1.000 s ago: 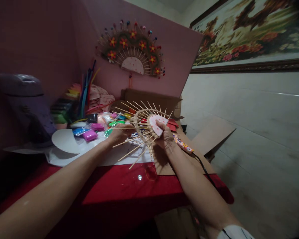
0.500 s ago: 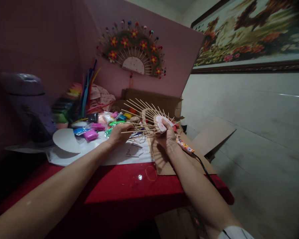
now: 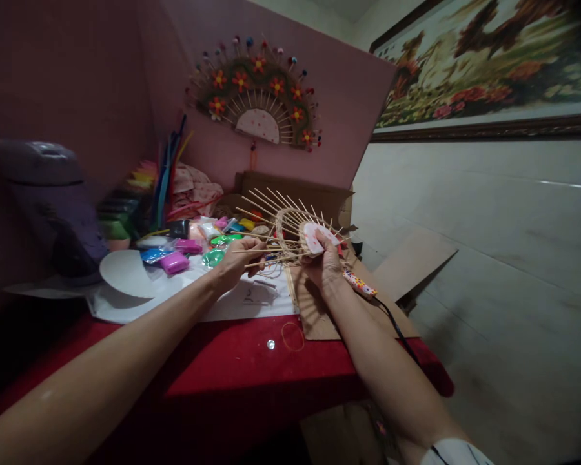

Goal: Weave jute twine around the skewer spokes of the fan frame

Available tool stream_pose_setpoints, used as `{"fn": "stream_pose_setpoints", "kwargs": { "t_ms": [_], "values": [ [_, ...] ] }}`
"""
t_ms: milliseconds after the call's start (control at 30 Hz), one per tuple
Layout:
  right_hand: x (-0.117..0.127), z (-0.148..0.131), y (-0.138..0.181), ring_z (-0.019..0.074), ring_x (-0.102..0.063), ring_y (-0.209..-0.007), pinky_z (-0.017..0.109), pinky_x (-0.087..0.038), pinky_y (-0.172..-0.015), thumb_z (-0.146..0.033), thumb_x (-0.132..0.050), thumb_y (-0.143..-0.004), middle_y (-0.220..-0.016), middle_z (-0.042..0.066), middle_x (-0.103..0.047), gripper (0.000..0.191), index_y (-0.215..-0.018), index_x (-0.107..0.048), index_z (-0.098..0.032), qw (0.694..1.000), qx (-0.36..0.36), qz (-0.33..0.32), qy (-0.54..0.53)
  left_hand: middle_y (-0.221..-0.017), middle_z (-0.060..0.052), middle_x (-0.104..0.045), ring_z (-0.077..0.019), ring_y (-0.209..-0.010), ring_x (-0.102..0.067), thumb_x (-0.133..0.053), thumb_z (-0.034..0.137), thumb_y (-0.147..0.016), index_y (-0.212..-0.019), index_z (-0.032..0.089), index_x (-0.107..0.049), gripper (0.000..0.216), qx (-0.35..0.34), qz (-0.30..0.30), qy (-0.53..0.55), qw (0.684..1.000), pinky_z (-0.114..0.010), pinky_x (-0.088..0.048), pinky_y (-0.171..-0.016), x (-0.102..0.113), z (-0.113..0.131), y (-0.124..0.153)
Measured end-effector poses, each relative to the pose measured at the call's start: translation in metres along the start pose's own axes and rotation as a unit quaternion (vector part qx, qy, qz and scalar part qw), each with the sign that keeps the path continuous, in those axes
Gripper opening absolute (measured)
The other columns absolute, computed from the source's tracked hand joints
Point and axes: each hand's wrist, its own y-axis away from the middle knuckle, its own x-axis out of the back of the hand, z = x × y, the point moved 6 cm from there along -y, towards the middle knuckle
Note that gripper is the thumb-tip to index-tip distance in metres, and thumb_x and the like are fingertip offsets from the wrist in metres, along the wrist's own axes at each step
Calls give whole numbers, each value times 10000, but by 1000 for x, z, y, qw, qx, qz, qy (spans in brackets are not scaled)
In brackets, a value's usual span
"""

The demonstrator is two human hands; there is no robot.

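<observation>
A fan frame (image 3: 285,223) of thin wooden sticks spreads out above the table, with brown twine (image 3: 281,234) woven in a curved band across the sticks. My right hand (image 3: 325,268) grips its white, red-spotted base (image 3: 314,237), thumb on top. At the lower left sticks is my left hand (image 3: 242,259), thumb and forefinger pinched around a stick; whether twine is also between them is hard to see. Loose twine (image 3: 271,274) hangs below the frame. Beside my right wrist lies a flower-patterned tool handle (image 3: 359,283) with a black cord.
Bright clay packets (image 3: 174,261) and a curved white sheet (image 3: 126,274) lie at left, near a purple bottle (image 3: 48,206). Cardboard (image 3: 319,323) lies under my right hand. A rubber band (image 3: 293,337) rests on the red cloth (image 3: 198,361). A decorated fan (image 3: 259,97) hangs behind.
My left hand has moved slightly right and down along the lower sticks, its fingers now closer to the twine band. My right hand keeps its hold on the base.
</observation>
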Motion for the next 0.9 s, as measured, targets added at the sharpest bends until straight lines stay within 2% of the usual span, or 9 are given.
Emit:
{"fn": "stream_pose_setpoints", "kwargs": {
  "t_ms": [100, 167, 267, 367, 433, 533, 633, 800, 900],
  "values": [
    [-1, -2, 1, 65, -467, -360, 164, -328, -281, -231, -670, -701, -533, -58, -612, 136, -766, -565, -174, 1000, 11, -2, -1, -492, 5, -542, -72, -359, -386, -607, 395, -777, -633, 168, -534, 279, -4, -23, -60, 998, -206, -249, -362, -2, -3, 0],
    [-1, -4, 0, 61, -448, -347, 165, -329, -277, -236, -669, -704, -518, -69, -595, 137, -777, -568, -180, 1000, 25, -2, -6, -516, -3, -563, -87, -413, -435, -586, 338, -795, -608, 171, -555, 253, -81, -3, -201, 976, -215, -307, -418, -3, 2, 1],
    [2, -6, -6, 58, -438, -346, 164, -356, -291, -249, -680, -697, -515, -83, -580, 157, -792, -568, -193, 999, 46, -2, -10, -640, -27, -632, -134, -600, -554, -575, 247, -805, -655, 181, -615, 169, -241, 27, -419, 875, -245, -398, -577, -14, 16, 9],
    [5, -6, -11, 61, -463, -373, 164, -402, -323, -248, -678, -698, -545, -78, -597, 164, -810, -570, -196, 999, 51, -6, -19, -735, -59, -655, -168, -722, -599, -534, 250, -848, -708, 173, -634, 188, -330, 37, -529, 781, -269, -425, -656, -27, 26, 19],
    [7, -5, -13, 63, -480, -388, 167, -426, -345, -235, -671, -701, -561, -74, -608, 165, -826, -572, -195, 998, 48, -7, -30, -777, -77, -659, -188, -790, -614, -512, 271, -866, -697, 169, -630, 230, -368, 39, -563, 739, -281, -440, -681, -33, 32, 25],
    [6, -5, -11, 63, -482, -390, 171, -437, -358, -217, -661, -706, -567, -72, -614, 160, -836, -571, -193, 998, 46, -11, -44, -934, -103, -675, -213, -918, -620, -506, 271, -871, -725, 173, -644, 223, -419, 41, -574, 702, -299, -458, -731, -36, 37, 32],
    [3, -6, -8, 63, -466, -379, 171, -415, -339, -229, -665, -710, -552, -75, -603, 148, -817, -568, -197, 998, 47, -23, -42, -1041, -106, -672, -202, -935, -628, -520, 268, -862, -722, 182, -649, 209, -449, 37, -566, 690, -294, -467, -732, -38, 36, 37],
    [1, -7, -7, 68, -496, -403, 171, -410, -333, -237, -659, -722, -588, -65, -629, 154, -846, -579, -191, 998, 44, -24, -42, -1149, -103, -649, -197, -902, -640, -513, 210, -838, -670, 175, -620, 202, -438, -25, -555, 707, -299, -470, -713, -44, 31, 39],
    [2, -7, -8, 66, -523, -422, 165, -453, -374, -223, -665, -720, -599, -67, -639, 165, -856, -576, -192, 998, 44, -23, -50, -1058, -99, -675, -191, -876, -636, -508, 165, -805, -647, 176, -586, 176, -397, -64, -502, 765, -287, -465, -686, -46, 28, 35]
  ]
}}
